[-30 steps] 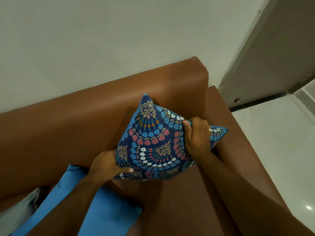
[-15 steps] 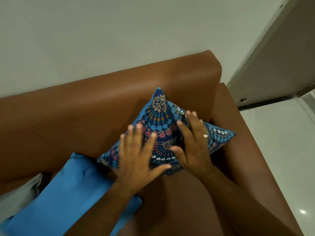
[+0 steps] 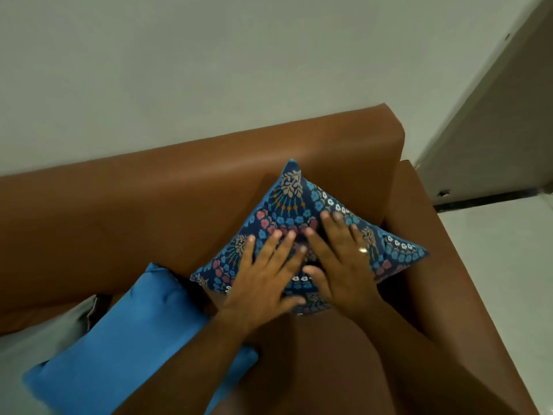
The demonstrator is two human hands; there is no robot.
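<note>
A dark blue cushion with a floral pattern [image 3: 294, 202] leans on one corner in the right-hand end of a brown leather sofa [image 3: 149, 205], against the backrest and armrest. My left hand [image 3: 264, 277] lies flat on its front face with fingers spread. Beside it, my right hand [image 3: 341, 259], with a ring on one finger, presses flat on the same face. The two hands nearly touch at the fingertips and cover the cushion's middle.
A plain bright blue cushion [image 3: 125, 339] lies on the seat to the left, under my left forearm. A grey cushion [image 3: 45, 333] shows at the far left. A white wall stands behind; a door [image 3: 508, 130] and pale floor [image 3: 502, 265] lie right of the armrest.
One second ago both hands gripped the patterned cushion by its sides. They have since let go and opened flat on its front, and the cushion sits back against the sofa corner.
</note>
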